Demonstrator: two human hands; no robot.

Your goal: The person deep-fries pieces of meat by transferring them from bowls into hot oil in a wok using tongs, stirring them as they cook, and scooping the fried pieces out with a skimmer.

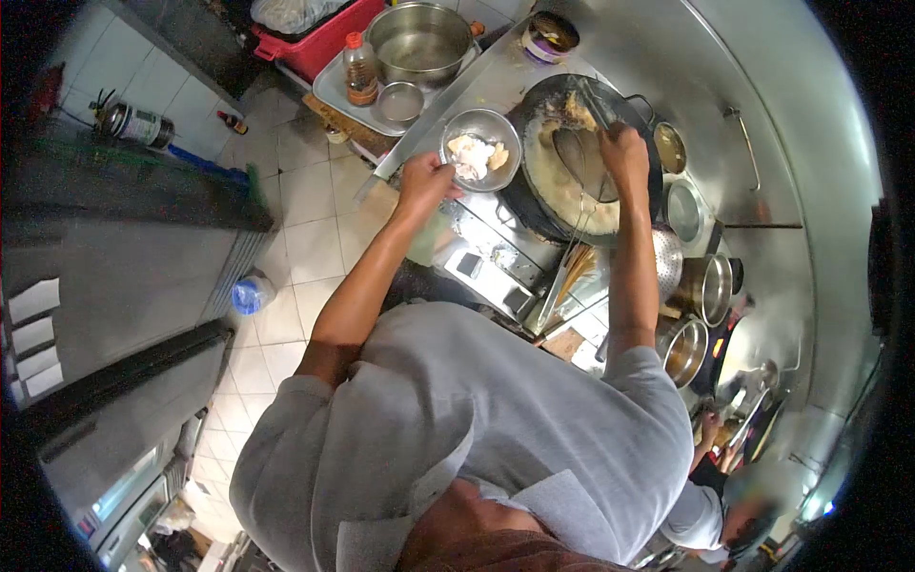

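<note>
While your right hand grips a grey metal utensil, the round silver metal bowl your left hand merely pinches could slip, spilling pale food.

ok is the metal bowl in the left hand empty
No, the metal bowl gripped at its rim by the left hand has pale, lumpy food inside.
</note>
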